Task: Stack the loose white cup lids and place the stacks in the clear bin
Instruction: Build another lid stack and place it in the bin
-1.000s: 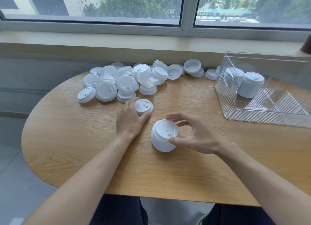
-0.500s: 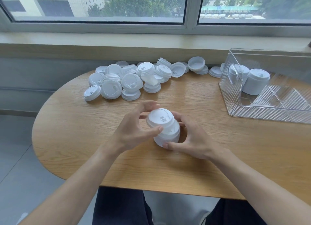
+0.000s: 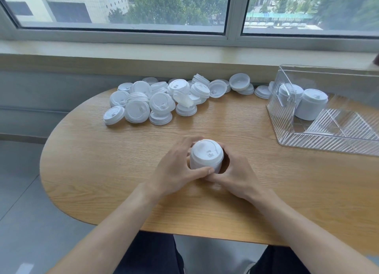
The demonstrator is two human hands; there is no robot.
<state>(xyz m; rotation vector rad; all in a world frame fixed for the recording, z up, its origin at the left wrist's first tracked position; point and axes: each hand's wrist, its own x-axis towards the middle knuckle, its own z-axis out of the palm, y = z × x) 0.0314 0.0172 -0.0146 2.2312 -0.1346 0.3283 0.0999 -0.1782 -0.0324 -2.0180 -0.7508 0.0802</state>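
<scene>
Matt white plastic lids (image 3: 162, 103) lie on a wood-grain table (image 3: 106, 154) with a smooth satin finish; the bin (image 3: 320, 144) is glossy, ribbed clear plastic

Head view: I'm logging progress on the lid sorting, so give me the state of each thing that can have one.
Held stack of lids: upright on the table, gripped from both sides.
Left hand: curled round the stack.
Right hand: curled round the stack.
Loose lids: unsorted heap at the table's far edge.
Clear bin: open-topped, two stacks upright inside.
</scene>
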